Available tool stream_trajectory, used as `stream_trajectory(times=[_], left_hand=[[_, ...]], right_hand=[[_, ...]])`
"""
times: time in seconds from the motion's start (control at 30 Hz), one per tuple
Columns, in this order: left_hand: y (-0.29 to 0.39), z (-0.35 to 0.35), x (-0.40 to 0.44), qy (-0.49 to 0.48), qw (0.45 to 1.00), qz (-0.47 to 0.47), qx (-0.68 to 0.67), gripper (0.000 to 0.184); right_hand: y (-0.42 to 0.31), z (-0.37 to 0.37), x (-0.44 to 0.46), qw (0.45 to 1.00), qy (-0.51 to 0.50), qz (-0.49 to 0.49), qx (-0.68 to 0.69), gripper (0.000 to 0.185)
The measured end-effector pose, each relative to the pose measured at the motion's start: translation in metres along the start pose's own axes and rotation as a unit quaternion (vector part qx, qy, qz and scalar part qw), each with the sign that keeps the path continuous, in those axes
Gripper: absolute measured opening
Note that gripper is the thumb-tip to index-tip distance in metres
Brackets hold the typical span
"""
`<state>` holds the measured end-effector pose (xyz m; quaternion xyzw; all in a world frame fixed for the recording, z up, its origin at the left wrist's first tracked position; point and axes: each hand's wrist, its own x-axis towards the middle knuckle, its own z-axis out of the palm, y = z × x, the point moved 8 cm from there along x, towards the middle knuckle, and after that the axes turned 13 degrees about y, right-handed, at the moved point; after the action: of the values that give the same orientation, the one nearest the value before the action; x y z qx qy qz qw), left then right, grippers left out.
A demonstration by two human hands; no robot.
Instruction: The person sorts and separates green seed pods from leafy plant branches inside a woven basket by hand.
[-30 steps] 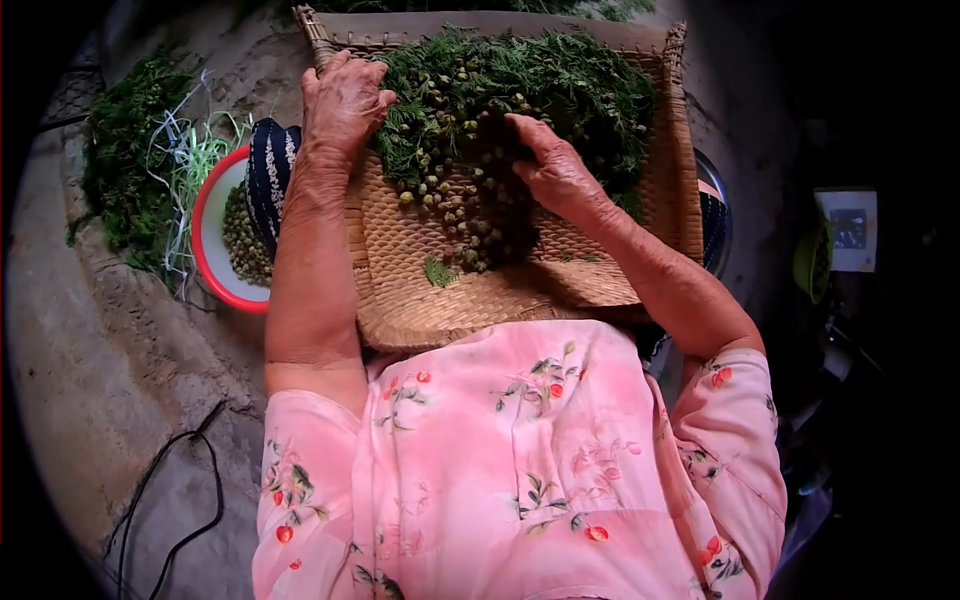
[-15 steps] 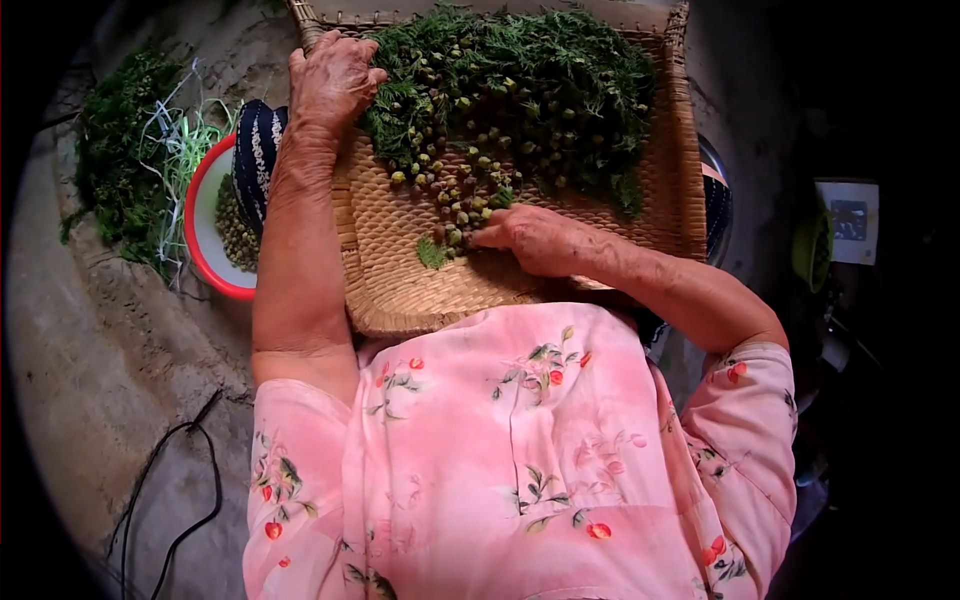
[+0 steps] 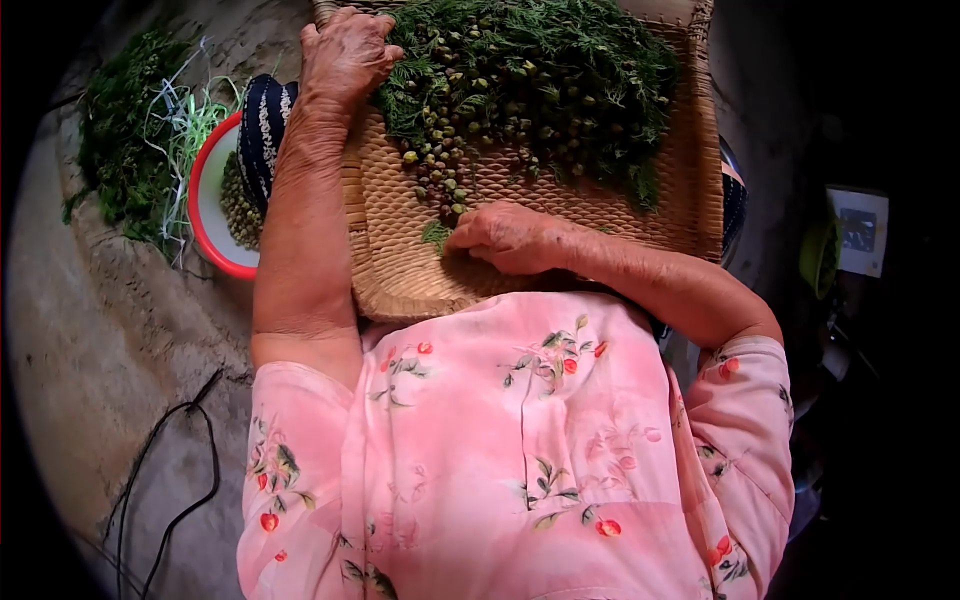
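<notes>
A shallow woven wicker basket (image 3: 395,270) lies across my lap, its far part heaped with feathery green sprigs (image 3: 560,45). Small round greenish-brown cones (image 3: 435,165) are scattered among the sprigs and trail toward me. At the basket's upper left side, my left hand (image 3: 345,60) is closed over the rim. My right hand (image 3: 505,237) is low inside the basket with its fingers curled together, against a small loose green sprig (image 3: 436,234). What the right fingertips hold, if anything, is hidden.
Left of the basket stands a red-rimmed white basin (image 3: 205,215) with many cones (image 3: 240,210) inside. Beyond it lie pale plastic strips (image 3: 190,140) and a pile of green branches (image 3: 120,130). A black cable (image 3: 150,450) runs over the floor. A green container (image 3: 818,255) is at right.
My right hand has moved left, up to the loose sprig, and the cones that lay beside its fingertips no longer show there. The basket appears slightly higher and farther right in view.
</notes>
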<state>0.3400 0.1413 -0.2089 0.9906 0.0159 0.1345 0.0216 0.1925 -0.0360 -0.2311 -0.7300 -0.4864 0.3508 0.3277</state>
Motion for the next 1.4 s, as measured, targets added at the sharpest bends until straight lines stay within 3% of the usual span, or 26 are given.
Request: stream_trajectory(times=[0.03,0.1,0.17,0.23,0.3,0.37,0.43,0.5,0.57,0.6,0.63,0.77,0.83,0.97,1.03,1.07,1.1,1.17,1.3,1.4], left_hand=[[0.003,-0.006,0.001,-0.001,1.000,-0.001,0.000,0.042],[0.009,-0.013,0.002,-0.034,0.999,-0.014,-0.005,0.042],[0.011,-0.016,0.000,-0.068,0.997,-0.027,-0.012,0.042],[0.011,-0.016,0.000,-0.069,0.997,-0.032,-0.022,0.042],[0.013,-0.013,-0.001,-0.062,0.998,-0.027,-0.012,0.042],[0.015,-0.021,0.000,0.052,0.998,0.018,-0.040,0.025],[0.013,-0.018,0.000,0.036,0.999,0.018,-0.034,0.028],[0.013,-0.017,-0.001,0.028,0.999,0.017,-0.034,0.031],[0.016,-0.017,-0.001,-0.004,1.000,0.007,-0.030,0.034],[0.014,-0.016,-0.001,-0.009,1.000,0.002,-0.022,0.035],[0.014,-0.015,-0.001,-0.015,1.000,-0.002,-0.015,0.035],[0.011,-0.010,0.001,-0.058,0.998,-0.018,-0.012,0.041],[0.009,-0.007,0.001,-0.045,0.999,-0.011,-0.012,0.041],[0.014,-0.015,0.003,-0.079,0.996,-0.027,-0.019,0.040],[0.014,-0.015,0.003,-0.083,0.996,-0.032,-0.017,0.040],[0.013,-0.013,0.003,-0.083,0.996,-0.032,-0.018,0.040],[0.012,-0.011,0.002,-0.071,0.997,-0.025,-0.014,0.040],[0.011,-0.011,0.002,-0.059,0.998,-0.020,-0.009,0.040],[0.013,-0.014,0.002,-0.072,0.997,-0.020,-0.008,0.040],[0.012,-0.011,0.003,-0.076,0.997,-0.020,-0.013,0.040]], right_hand=[[0.002,0.001,0.001,1.000,0.001,-0.002,0.001,0.033],[0.029,-0.019,0.009,0.982,0.107,0.122,0.094,0.032],[0.027,-0.063,0.009,0.960,0.253,0.087,-0.078,0.038],[0.024,-0.090,0.004,0.926,0.363,0.061,-0.082,0.039],[0.016,-0.074,0.009,0.948,0.309,0.074,-0.006,0.040],[0.006,-0.033,0.015,0.962,0.224,0.063,0.141,0.040],[-0.005,-0.004,0.021,0.986,0.060,0.095,0.127,0.040],[0.006,-0.004,0.025,0.989,0.104,0.078,0.072,0.040],[0.028,-0.033,0.031,0.971,0.212,0.104,0.049,0.038],[0.036,-0.046,0.030,0.965,0.213,0.120,0.093,0.037],[0.042,-0.060,0.026,0.959,0.257,0.116,0.008,0.036],[0.063,-0.101,0.008,0.932,0.328,0.146,0.049,0.038],[0.063,-0.120,-0.009,0.924,0.358,0.136,-0.019,0.038],[0.051,-0.145,-0.041,0.919,0.338,0.162,-0.125,0.036],[0.053,-0.129,-0.054,0.934,0.216,0.279,-0.047,0.035],[0.061,-0.106,-0.057,0.959,0.161,0.228,-0.049,0.035],[0.063,-0.088,-0.062,0.968,0.059,0.243,-0.005,0.036],[0.075,-0.068,-0.072,0.975,0.023,0.202,-0.093,0.037],[0.102,-0.119,-0.077,0.940,0.079,0.322,-0.084,0.038],[0.114,-0.152,-0.087,0.930,0.179,0.285,-0.150,0.037]])
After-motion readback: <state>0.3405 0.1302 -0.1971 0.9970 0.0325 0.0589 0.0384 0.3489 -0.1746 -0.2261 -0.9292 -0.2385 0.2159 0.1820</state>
